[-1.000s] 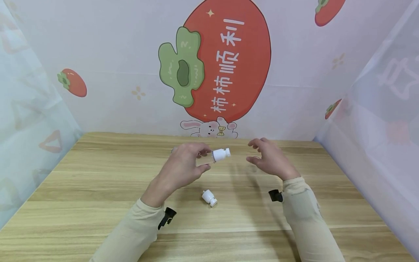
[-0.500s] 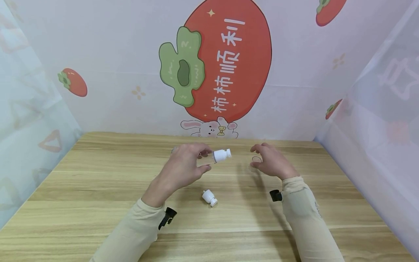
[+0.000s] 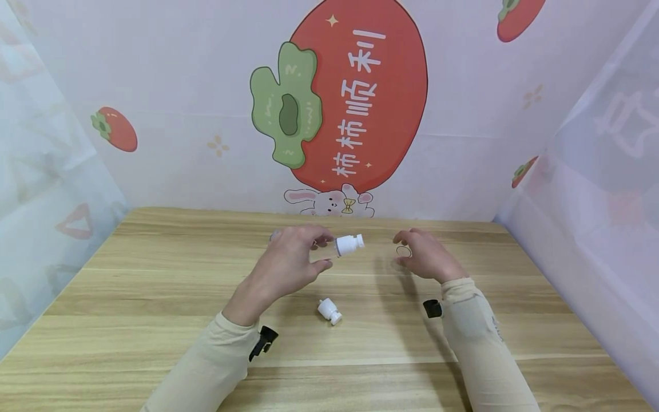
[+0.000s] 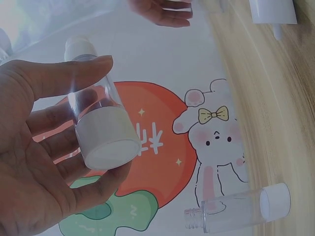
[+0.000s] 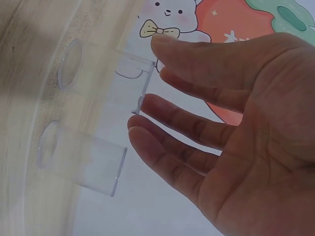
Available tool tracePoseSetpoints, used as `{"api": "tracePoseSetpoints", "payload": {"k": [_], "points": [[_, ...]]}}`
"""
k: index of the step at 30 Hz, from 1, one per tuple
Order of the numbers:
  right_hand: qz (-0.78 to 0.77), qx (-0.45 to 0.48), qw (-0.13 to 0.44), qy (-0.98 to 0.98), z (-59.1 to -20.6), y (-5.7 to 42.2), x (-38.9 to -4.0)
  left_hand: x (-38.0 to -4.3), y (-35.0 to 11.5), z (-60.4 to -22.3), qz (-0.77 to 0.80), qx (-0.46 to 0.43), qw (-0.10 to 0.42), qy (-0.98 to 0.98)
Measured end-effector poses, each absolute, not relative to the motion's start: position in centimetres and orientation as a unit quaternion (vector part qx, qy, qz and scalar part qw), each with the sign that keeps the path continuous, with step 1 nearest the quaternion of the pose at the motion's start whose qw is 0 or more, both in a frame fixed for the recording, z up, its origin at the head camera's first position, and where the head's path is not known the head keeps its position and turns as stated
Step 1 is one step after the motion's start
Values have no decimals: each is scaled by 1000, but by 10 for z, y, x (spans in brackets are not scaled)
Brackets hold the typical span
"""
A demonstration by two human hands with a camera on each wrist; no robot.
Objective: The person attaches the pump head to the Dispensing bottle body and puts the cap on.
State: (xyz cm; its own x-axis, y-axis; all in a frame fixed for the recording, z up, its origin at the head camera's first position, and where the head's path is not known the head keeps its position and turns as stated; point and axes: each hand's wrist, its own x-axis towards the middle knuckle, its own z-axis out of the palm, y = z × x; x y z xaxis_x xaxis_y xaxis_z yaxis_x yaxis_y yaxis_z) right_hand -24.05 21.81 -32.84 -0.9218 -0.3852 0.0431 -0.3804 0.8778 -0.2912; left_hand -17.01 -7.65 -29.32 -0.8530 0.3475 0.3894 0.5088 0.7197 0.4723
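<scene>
My left hand (image 3: 280, 269) grips a clear pump bottle (image 4: 108, 135), its white base and white pump top (image 3: 348, 244) showing past the fingers, tilted in the air. On the wood beneath lies a loose white pump head (image 3: 329, 311) with a short stem. At the right my right hand (image 5: 231, 123) has its thumb and fingers spread about the rim of a clear cap (image 5: 98, 73); whether the fingertips press on it is hard to tell. A second clear cap (image 5: 83, 162) stands beside it.
Behind my left hand a clear bottle (image 4: 236, 210) with a threaded neck and a white base stands on the wooden table (image 3: 154, 320). A white printed backdrop (image 3: 180, 74) rises along the table's back edge, with pale side sheets (image 3: 607, 189) left and right.
My right hand has shifted slightly right and down, and its thumb has come in closer to the clear cap's rim. The left hand and its pump bottle have barely moved.
</scene>
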Motion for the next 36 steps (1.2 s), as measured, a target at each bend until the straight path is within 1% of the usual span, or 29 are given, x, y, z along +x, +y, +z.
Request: {"api": "tracePoseSetpoints", "payload": {"k": [27,36], "points": [[-152,-173,23,973,-341,216,-246,-170,-75,-293,-290,-233,132,-919],[-147,-177,19,973,-342,213,-246,-169,-75,-294,-288,-233,136,-919]]}}
